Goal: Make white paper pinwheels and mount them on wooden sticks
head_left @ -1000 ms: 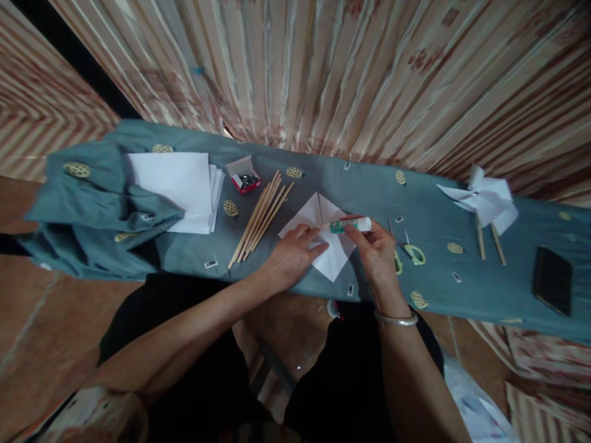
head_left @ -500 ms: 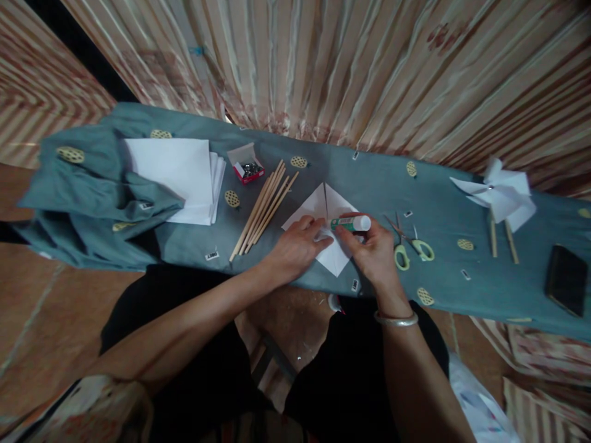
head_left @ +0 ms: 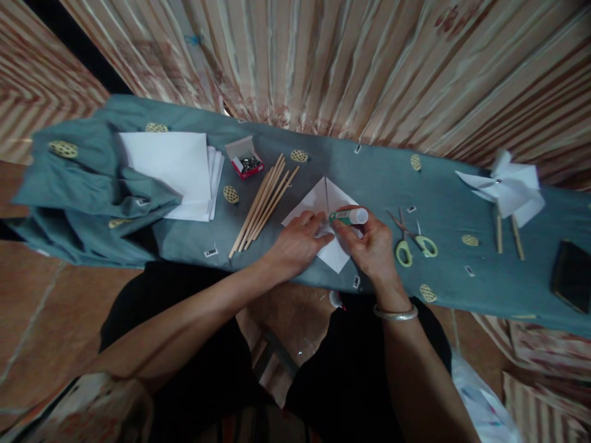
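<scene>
Head view, right grip (head_left: 373, 245) clasping tube (head_left: 354, 216), left grip (head_left: 297, 243) splayed, paper (head_left: 335, 256) near table edge (head_left: 323, 282)

I'm noticing black trousers (head_left: 341, 381), a silver bangle (head_left: 396, 316) right of centre, and a patterned sleeve (head_left: 101, 406) lower left.

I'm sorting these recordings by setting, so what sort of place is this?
Probably a room at home, perhaps a makeshift craft corner, though I can't be sure. A cloth-covered table stands beside striped curtains, and on it lie wooden sticks and a white paper pinwheel.
</scene>
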Tool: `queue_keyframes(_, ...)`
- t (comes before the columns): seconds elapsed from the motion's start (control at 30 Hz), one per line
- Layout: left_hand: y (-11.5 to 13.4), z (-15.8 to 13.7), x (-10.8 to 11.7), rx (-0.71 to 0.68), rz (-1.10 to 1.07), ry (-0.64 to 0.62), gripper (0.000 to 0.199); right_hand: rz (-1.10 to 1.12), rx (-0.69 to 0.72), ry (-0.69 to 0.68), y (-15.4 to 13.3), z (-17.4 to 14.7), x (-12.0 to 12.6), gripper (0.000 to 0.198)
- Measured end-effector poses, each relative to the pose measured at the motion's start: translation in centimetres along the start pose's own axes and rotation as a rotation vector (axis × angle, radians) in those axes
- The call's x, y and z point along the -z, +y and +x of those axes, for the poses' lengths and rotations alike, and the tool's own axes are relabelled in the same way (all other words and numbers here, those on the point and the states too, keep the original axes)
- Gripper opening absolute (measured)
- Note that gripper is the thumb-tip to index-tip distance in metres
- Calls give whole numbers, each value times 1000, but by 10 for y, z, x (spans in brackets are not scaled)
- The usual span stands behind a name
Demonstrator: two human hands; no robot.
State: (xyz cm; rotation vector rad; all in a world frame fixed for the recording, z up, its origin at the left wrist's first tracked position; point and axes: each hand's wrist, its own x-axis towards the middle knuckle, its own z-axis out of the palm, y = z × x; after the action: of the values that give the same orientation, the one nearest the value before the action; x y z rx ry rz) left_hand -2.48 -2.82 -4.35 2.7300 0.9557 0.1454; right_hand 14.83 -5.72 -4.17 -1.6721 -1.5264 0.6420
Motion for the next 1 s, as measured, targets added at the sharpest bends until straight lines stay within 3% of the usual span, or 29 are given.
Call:
queue_keyframes(0.57, -1, -1, -5, -11, 4, 56, 35, -184, 72, 81, -3, 2, 3, 21)
queue_keyframes(0.8, 1, 0, -2, 23, -30, -7, 36, -206, 78, 64, -4, 2, 6, 22)
queue_keyframes(1.0, 0, 0, -4, 12, -38, 12, 35, -206, 62, 42, -2, 1, 8, 24)
